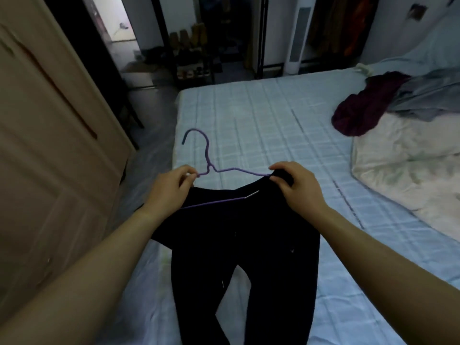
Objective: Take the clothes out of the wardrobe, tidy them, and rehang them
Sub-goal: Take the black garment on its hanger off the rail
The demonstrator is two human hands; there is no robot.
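Bed [249, 115]: is carrying the work, its blue checked sheet filling the middle of the frame. A white quilt [410, 170] and a maroon garment [356, 113] are lying well apart at the right.

Black trousers [244, 240]: are lying lengthwise in the lower centre, legs running toward the bottom edge and waistband lifted at the top. This looks like the rehanging step. The waistband is sagging between the two hands, so I would be pulling it taut and level before seating it.

Purple hanger [207, 150]: is being held over the waistband, hook pointing toward the upper left. Its lower bar is crossing the cloth and ending in a bare metal tip [252, 194]. I judge this tip likely to snag, so it should be slid along the fabric, not poked into it.

Right grip [296, 185]: is closed, thumb and fingers bunching the waistband against the hanger's right shoulder end. Whether it is also clasping the wire cannot be told.

Left grip [169, 185]: is closed in a fine pinch, fingertips holding the hanger's left shoulder wire just beside the neck.
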